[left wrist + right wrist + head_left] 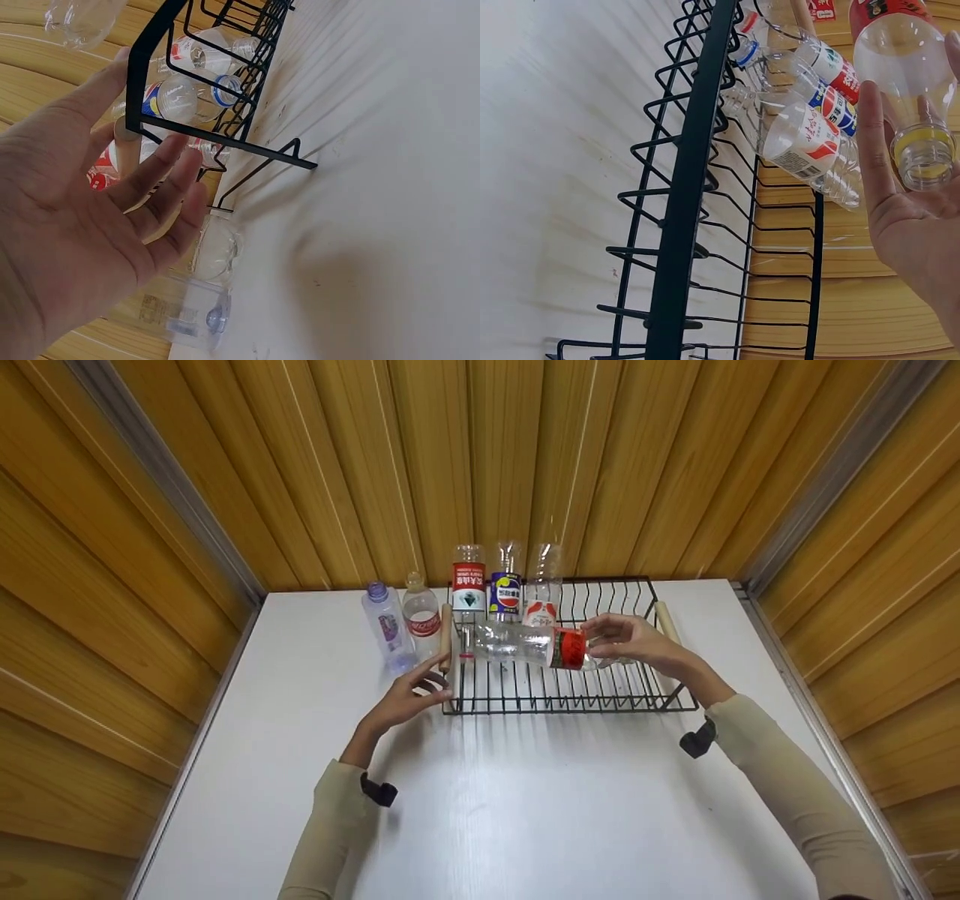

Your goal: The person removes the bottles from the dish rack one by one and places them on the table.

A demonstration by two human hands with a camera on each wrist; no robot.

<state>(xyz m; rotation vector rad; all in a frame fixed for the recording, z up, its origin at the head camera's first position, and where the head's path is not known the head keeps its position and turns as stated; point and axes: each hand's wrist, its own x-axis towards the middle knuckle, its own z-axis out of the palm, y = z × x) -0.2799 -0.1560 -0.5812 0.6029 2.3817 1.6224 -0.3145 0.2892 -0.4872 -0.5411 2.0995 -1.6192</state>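
Note:
In the head view, my right hand (630, 641) holds a clear plastic bottle (517, 641) with a red label, lying sideways above the wire rack (570, 705). The right wrist view shows that bottle's uncapped neck (922, 157) between the thumb and fingers of this hand (922, 225). At the rack's left end, beside its wooden handle (446, 634), is my left hand (405, 701) with its fingers loosely extended. In the left wrist view, the fingers of this hand (97, 202) are by the rack's corner; firm contact is unclear.
Three labelled bottles stand neck-down in the rack: one red-and-white (469, 585), one blue (506, 594), one white-and-red (541, 607). Left of the rack, a purplish bottle (388, 622) and a red-labelled clear bottle (422, 615) stand upright on the white table (465, 810). A wooden-slat wall (480, 465) rises behind.

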